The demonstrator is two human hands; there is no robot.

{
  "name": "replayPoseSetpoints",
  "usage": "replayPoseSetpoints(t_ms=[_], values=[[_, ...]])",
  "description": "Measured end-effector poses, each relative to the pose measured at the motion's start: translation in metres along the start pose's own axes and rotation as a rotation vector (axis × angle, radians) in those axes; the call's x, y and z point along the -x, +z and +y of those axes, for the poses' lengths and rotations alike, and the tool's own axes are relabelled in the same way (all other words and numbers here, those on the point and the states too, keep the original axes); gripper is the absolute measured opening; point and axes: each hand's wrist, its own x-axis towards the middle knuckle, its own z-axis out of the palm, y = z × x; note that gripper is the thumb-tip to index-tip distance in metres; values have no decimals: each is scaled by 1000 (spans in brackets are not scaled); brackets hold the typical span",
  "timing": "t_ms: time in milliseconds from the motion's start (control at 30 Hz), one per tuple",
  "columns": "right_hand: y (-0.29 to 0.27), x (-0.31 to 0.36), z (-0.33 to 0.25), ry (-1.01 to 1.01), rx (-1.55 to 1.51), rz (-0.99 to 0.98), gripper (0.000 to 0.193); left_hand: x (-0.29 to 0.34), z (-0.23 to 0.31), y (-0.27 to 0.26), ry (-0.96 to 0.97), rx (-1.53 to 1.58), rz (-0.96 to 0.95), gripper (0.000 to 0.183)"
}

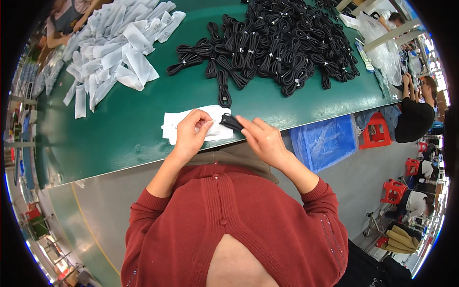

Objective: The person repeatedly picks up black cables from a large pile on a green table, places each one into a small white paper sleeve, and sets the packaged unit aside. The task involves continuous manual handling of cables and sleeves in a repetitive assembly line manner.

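Observation:
My right hand (262, 137) is closed on a coiled black cable (231, 122), held at the table's near edge. Just left of it, my left hand (192, 132) pinches at the white plastic bags (217, 115) lying flat on the green table. The cable's end is beside the open side of the top bag; whether it reaches inside I cannot tell. One more coiled cable (223, 89) lies just beyond the bags. Past it spreads a large heap of bundled black cables (282, 43). A pile of filled white bags (119, 48) occupies the far left.
A blue bin (325, 141) lined with clear plastic stands below the table edge at right. Beside it is a red stool (375, 131). A person in black (416, 115) sits farther right; another person (64, 21) is at the far left. Clear plastic bags (380, 48) lie at the table's right end.

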Motion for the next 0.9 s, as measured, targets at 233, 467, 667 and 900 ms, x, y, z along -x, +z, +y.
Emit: replayPoseSetpoints(t_ms=[233, 467, 667, 900], values=[[7, -2, 4, -214, 94, -89, 38, 1, 1, -3, 24, 31, -24, 6], [9, -4, 10, -49, -93, -72, 38, 0, 9, -5, 194, -158, -28, 6], [16, -2, 1, 42, -187, 11, 40, 7, -2, -6, 69, -174, -40, 8], [25, -2, -5, -204, 83, 25, 51, 5, -4, -11, -61, 4, -27, 5]])
